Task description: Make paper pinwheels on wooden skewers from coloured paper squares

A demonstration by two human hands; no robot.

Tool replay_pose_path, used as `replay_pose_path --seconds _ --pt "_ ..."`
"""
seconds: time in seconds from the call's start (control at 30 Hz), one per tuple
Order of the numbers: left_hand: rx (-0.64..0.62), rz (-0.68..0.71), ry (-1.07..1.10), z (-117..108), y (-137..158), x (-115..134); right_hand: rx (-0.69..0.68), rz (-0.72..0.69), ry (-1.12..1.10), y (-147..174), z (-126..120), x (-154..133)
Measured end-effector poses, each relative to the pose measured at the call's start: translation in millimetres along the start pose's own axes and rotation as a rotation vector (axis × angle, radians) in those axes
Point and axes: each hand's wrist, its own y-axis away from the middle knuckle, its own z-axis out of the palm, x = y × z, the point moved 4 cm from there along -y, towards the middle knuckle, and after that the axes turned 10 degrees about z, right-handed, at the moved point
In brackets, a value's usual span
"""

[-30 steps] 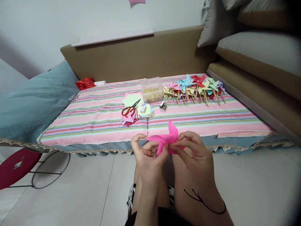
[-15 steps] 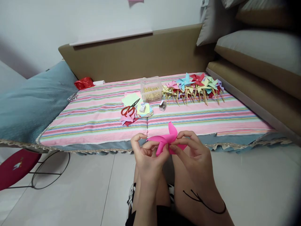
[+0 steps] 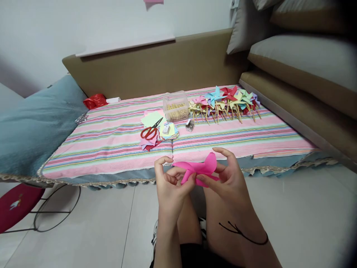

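A bright pink paper pinwheel (image 3: 199, 168) with curled blades is held over my lap, in front of the seat edge. My left hand (image 3: 173, 182) pinches its left side and middle between thumb and fingers. From the other side my right hand (image 3: 227, 176) grips it, thumb near the centre and the index finger raised off the paper. The paper's centre is partly covered by both thumbs. Beyond my hands lie red-handled scissors (image 3: 150, 131) on loose coloured paper sheets (image 3: 153, 119), with a small white box (image 3: 166, 129) on the stack.
A clear plastic box (image 3: 176, 108) of short wooden sticks stands mid-seat, near a small open box (image 3: 190, 125). Several finished pinwheels (image 3: 223, 98) lie to its right. A red plastic bag (image 3: 95, 101) sits far left; a red stool (image 3: 19, 204) stands on the floor.
My right index finger has lifted off the paper, and an upright blade on the right has moved lower and further right. The whole view has shifted slightly.
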Motion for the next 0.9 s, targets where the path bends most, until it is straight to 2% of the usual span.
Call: replay_pose_path --seconds 0.13,0.43,0.9 --pt "-0.029 -0.027 -0.007 -0.6 -1.0 1.0 0.022 -0.013 0.034 0.9 -2.7 -4.3" --pt "-0.004 -0.052 -0.008 2.0 -2.2 -0.4 0.057 -0.016 0.067 1.7 -5.4 -5.3" --pt "-0.034 -0.037 -0.02 5.0 -2.5 -1.5 0.08 -0.05 0.11 -3.7 -10.0 -1.9"
